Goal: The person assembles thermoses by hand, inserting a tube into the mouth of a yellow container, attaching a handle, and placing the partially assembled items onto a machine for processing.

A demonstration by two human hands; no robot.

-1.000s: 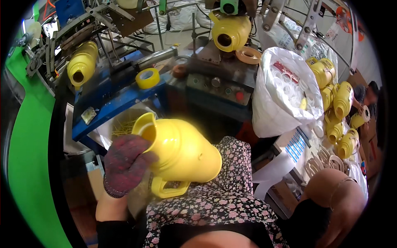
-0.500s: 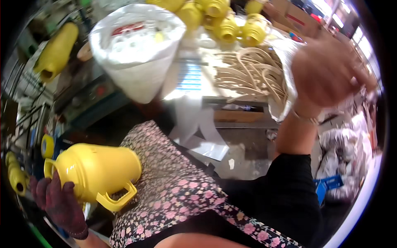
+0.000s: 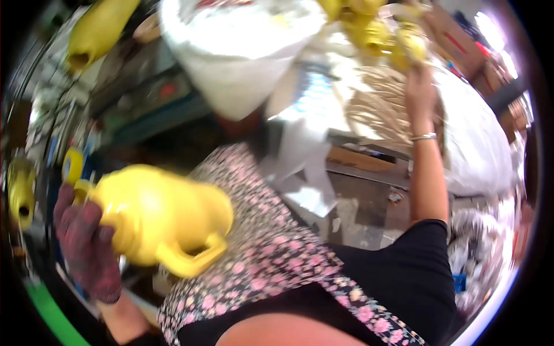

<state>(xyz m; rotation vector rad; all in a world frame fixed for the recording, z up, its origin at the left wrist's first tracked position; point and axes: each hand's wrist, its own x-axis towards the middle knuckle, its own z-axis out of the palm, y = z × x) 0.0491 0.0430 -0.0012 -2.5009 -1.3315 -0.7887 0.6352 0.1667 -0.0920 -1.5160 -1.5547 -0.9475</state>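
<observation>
A yellow jug (image 3: pixel 167 213) with a side handle lies tipped across my lap, against a floral apron (image 3: pixel 248 242). My left hand (image 3: pixel 86 248), in a dark reddish glove, grips its narrower left end, fingers curled round the rim. My right hand (image 3: pixel 421 95), bare with a bracelet at the wrist, is stretched out to the far right of the workbench. Its fingertips meet a yellow jug part (image 3: pixel 411 46) standing there; blur hides how they close. Just left of that hand lies a pile of beige curved strips (image 3: pixel 375 104).
A large white sack (image 3: pixel 236 63) stands at the far middle, with pale pieces inside. Silvery plastic sheets (image 3: pixel 306 155) hang off the bench edge. To the right is a bulging white bag (image 3: pixel 476 132). More yellow bodies (image 3: pixel 104 29) rest at the far left; cardboard boxes (image 3: pixel 456 37) are at the back right.
My right hand has gone from raised in the air to the yellow part at the back of the bench. The view has shifted; the left hand still holds the jug.
</observation>
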